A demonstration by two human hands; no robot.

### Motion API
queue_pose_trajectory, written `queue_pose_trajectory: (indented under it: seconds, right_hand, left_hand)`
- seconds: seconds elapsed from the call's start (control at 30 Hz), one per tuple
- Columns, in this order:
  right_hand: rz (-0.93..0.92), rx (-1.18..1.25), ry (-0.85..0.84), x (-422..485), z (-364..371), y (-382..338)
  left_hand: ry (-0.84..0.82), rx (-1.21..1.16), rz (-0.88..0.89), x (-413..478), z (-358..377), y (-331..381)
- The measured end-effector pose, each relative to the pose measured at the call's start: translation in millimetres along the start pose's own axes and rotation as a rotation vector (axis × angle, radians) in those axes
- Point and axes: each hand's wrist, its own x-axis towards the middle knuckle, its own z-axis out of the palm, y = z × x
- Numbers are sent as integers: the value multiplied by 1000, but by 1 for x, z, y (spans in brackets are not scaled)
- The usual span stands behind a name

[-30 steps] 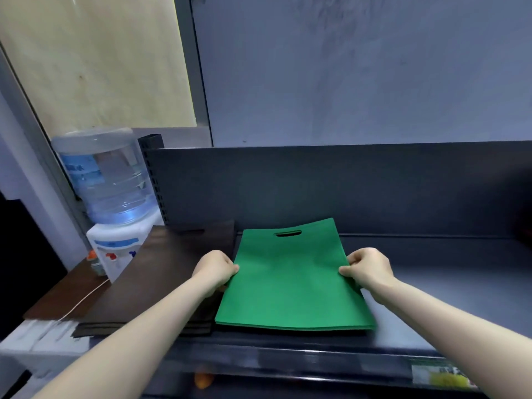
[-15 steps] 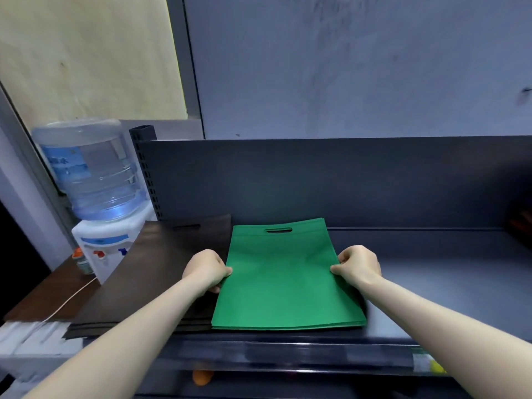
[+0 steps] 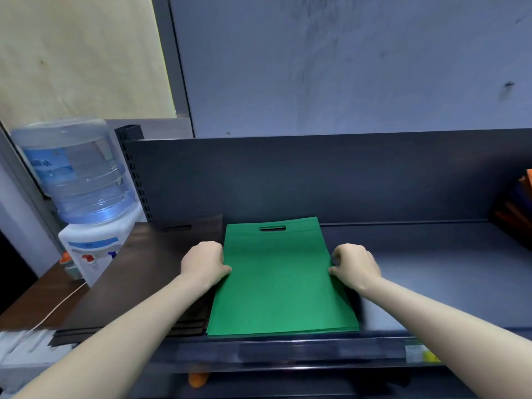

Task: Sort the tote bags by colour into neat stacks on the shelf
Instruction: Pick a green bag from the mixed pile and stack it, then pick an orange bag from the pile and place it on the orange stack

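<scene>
Straighter green bags [image 3: 283,286]: left hand [image 3: 205,262], right hand [image 3: 355,266] grip them (label [image 3: 49,165] illegible).

**No legible text in view**

Nothing readable anywhere. Two printed items, both too blurred to make out:
- blue label [image 3: 49,165] on the water bottle [image 3: 74,174], up and left of the green tote bags [image 3: 282,283]: pale marks only
- yellow-green tag [image 3: 421,354] on the shelf front rail [image 3: 288,352], down and right of the green tote bags: smeared print
</scene>
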Motion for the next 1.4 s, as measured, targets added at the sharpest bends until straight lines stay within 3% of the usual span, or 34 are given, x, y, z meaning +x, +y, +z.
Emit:
queue_pose_trajectory:
  seconds: [0.3,0.67,1.4]
  right_hand:
    - [-157,-219,93,-5,-45,27]
    - [-54,-228,151,-31,-105,111]
    - [130,-222,178,-125,-272,408]
  left_hand:
    - [93,59,280,18,-17,65]
    - [33,7,472,15,-10,179]
    - [42,-197,640,-102,-15,507]
